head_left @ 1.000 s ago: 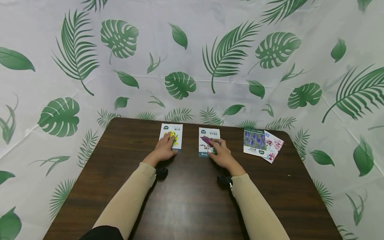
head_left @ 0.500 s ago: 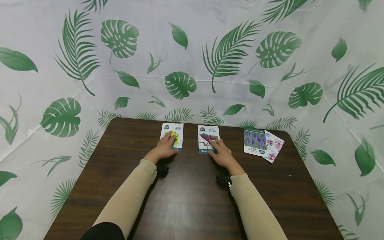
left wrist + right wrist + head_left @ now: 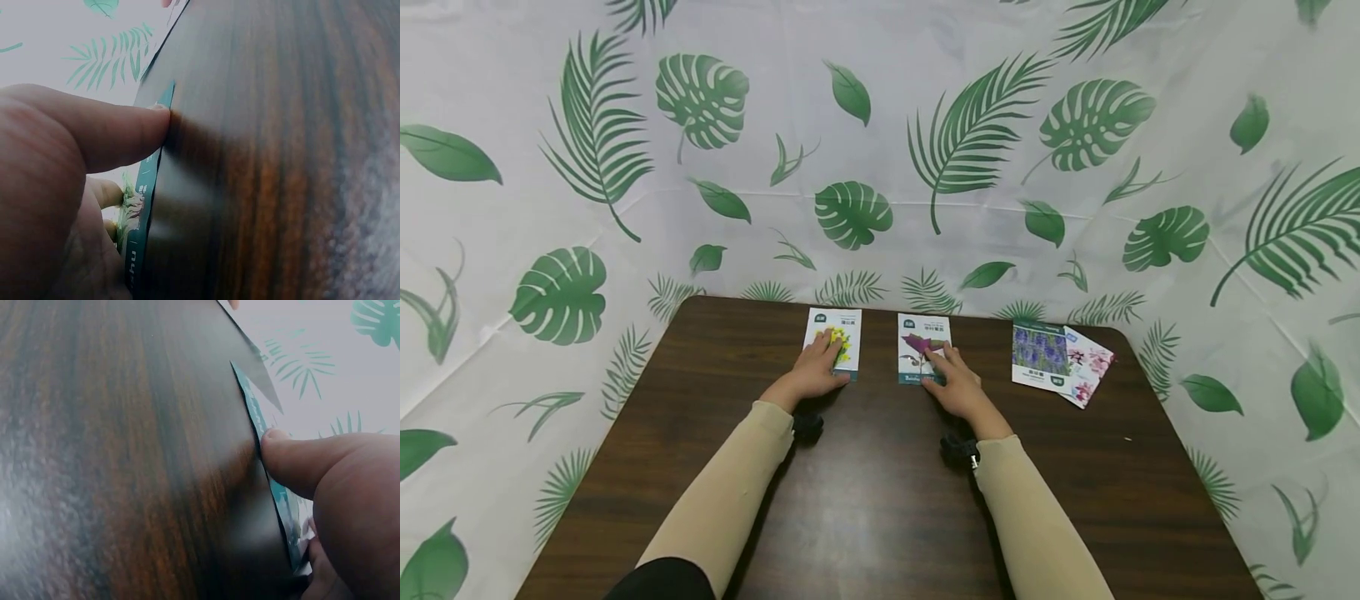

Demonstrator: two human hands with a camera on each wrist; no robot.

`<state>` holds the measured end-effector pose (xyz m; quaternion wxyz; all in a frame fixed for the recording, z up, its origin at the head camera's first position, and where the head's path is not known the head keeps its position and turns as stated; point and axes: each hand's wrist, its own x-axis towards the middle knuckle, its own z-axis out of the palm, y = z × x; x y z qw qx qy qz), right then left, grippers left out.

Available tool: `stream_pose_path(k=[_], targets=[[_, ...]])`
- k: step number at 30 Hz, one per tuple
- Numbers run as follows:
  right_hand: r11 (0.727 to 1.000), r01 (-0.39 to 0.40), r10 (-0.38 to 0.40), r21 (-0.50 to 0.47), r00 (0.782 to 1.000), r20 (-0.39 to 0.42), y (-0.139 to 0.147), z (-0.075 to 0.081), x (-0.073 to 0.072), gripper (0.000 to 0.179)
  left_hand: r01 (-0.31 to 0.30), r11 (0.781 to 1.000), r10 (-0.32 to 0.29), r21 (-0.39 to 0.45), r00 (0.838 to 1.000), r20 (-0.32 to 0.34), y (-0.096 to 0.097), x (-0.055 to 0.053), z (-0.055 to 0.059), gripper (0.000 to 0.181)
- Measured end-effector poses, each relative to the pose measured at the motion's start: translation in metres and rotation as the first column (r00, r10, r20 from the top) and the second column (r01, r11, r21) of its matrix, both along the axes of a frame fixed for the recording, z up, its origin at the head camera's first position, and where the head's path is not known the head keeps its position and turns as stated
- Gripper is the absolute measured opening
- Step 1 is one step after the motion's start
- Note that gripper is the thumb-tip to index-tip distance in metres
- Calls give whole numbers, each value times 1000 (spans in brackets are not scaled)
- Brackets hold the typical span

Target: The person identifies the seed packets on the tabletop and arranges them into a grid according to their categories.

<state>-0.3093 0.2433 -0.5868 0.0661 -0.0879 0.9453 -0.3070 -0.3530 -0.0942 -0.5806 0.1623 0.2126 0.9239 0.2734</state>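
A white seed packet with yellow flowers (image 3: 847,320) lies flat near the table's far edge. My left hand (image 3: 808,371) rests on it with fingers extended, covering its left part. To its right lies a second packet with a magenta flower (image 3: 917,327), and the fingers of my right hand (image 3: 958,387) touch its right side. In the left wrist view the left thumb lies at the packet's teal bottom strip (image 3: 142,206). The right wrist view has the right thumb at the other packet's teal strip (image 3: 280,494). Neither packet is lifted clear of the table.
Farther right, a packet with purple flower spikes (image 3: 1039,350) overlaps a tilted one with pink blossoms (image 3: 1092,365). A leaf-printed white cloth (image 3: 760,258) hangs right behind the dark wooden table (image 3: 865,500). A tiny pale speck lies on the table's right side.
The magenta-flower packet has slid slightly away toward the far edge under my right hand, then stayed put, now about level with the yellow-flower packet. My left hand has stayed on its packet.
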Motion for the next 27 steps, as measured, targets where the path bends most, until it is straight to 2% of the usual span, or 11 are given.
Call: stream_pose_path(k=[6, 11, 16, 20, 27], targets=[[992, 22, -15, -128, 998, 56, 10, -2, -1, 69, -4, 1000, 4, 3, 1000, 12, 2, -3, -3, 89], [961, 50, -29, -274, 996, 79, 12, -1, 3, 65, -19, 1000, 20, 15, 1000, -16, 3, 2, 1, 87], [947, 40, -18, -320, 997, 69, 12, -6, 10, 62, -23, 1000, 23, 0, 1000, -11, 0, 9, 2, 86], [924, 72, -58, -377, 997, 49, 20, -8, 16, 57, -25, 1000, 25, 15, 1000, 11, 0, 11, 3, 85], [908, 105, -119, -406, 993, -10, 49, 7, 21, 56, -24, 999, 24, 42, 1000, 9, 1, 1, -1, 86]])
